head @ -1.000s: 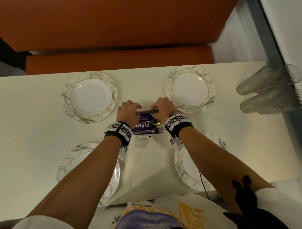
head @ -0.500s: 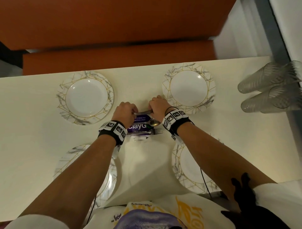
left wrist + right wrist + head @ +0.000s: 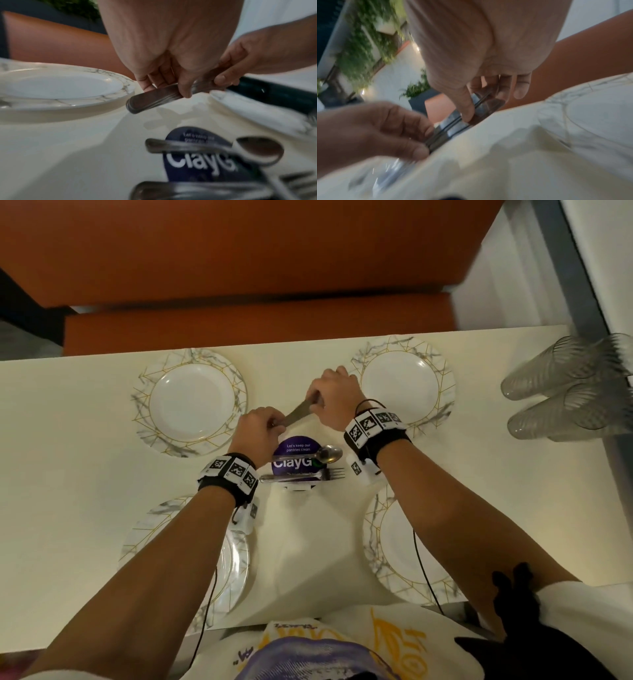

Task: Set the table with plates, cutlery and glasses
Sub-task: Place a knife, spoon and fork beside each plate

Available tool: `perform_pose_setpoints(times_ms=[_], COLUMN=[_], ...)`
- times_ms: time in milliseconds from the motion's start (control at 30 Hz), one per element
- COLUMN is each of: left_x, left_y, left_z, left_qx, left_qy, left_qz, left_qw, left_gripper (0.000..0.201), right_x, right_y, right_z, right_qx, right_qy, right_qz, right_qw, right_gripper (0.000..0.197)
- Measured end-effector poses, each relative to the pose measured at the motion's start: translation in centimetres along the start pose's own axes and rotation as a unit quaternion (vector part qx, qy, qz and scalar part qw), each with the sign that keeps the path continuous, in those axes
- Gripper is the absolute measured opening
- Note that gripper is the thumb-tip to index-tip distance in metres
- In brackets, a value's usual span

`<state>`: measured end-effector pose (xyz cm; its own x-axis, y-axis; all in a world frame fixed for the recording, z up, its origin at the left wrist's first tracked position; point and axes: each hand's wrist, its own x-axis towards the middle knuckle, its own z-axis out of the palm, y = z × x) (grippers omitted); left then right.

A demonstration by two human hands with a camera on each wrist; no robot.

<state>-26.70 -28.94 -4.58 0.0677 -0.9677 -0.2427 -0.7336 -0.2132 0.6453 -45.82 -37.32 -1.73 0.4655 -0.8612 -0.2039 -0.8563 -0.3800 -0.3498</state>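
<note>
Both hands hold one bundle of stacked steel cutlery (image 3: 298,413) a little above the table, slanted between the two far plates. My left hand (image 3: 263,424) pinches its flat handle end (image 3: 150,100). My right hand (image 3: 327,397) grips the other end, and its thumb presses on the stacked pieces (image 3: 453,125). What kind of pieces they are is hidden by the fingers. A spoon (image 3: 323,455) and a fork (image 3: 305,477) lie on the table across a purple round sticker (image 3: 294,462), just near of the hands.
Marble-rimmed white plates stand at the far left (image 3: 190,409), far right (image 3: 411,381), near left (image 3: 144,537) and near right (image 3: 394,546). Clear plastic cups (image 3: 565,392) lie stacked on their sides at the right edge. An orange bench runs behind the table.
The hands have lifted the cutlery bundle off the pile over the sticker. It has swung from level to slanted, as the right hand moved away towards the far right plate.
</note>
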Motion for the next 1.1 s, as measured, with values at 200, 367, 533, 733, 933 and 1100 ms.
perform_pose_setpoints(times_ms=[200, 367, 533, 733, 933, 1100], left_x=[-2.4, -6.5, -10.8, -16.0, -20.6, -23.2], left_y=[-0.5, -1.6, -3.4, -5.8, -9.4, -11.2], left_z=[-1.5, -2.1, -2.1, -2.3, -2.8, -3.3], left_qx=[-0.18, -0.319, -0.359, -0.376, -0.385, -0.386], left_qy=[0.052, 0.052, 0.038, 0.028, 0.042, 0.045], left_qz=[-0.141, -0.193, -0.189, -0.191, -0.21, -0.212], left_qw=[0.972, 0.926, 0.913, 0.906, 0.898, 0.897], left_gripper=[0.013, 0.015, 0.015, 0.017, 0.017, 0.017], right_x=[-0.6, -4.3, -7.7, -12.5, -18.0, -20.5], right_y=[-2.1, -7.5, -11.5, -13.6, -14.7, -15.9], right_z=[-0.8, 2.9, 6.3, 9.0, 12.7, 15.1], right_qx=[0.181, 0.306, 0.316, 0.364, 0.36, 0.269], right_qy=[0.106, 0.025, 0.018, 0.001, 0.002, -0.031], right_qz=[0.127, 0.132, 0.137, 0.15, 0.212, 0.225], right_qw=[0.97, 0.943, 0.939, 0.919, 0.908, 0.936], right_gripper=[0.037, 0.023, 0.018, 0.022, 0.014, 0.018])
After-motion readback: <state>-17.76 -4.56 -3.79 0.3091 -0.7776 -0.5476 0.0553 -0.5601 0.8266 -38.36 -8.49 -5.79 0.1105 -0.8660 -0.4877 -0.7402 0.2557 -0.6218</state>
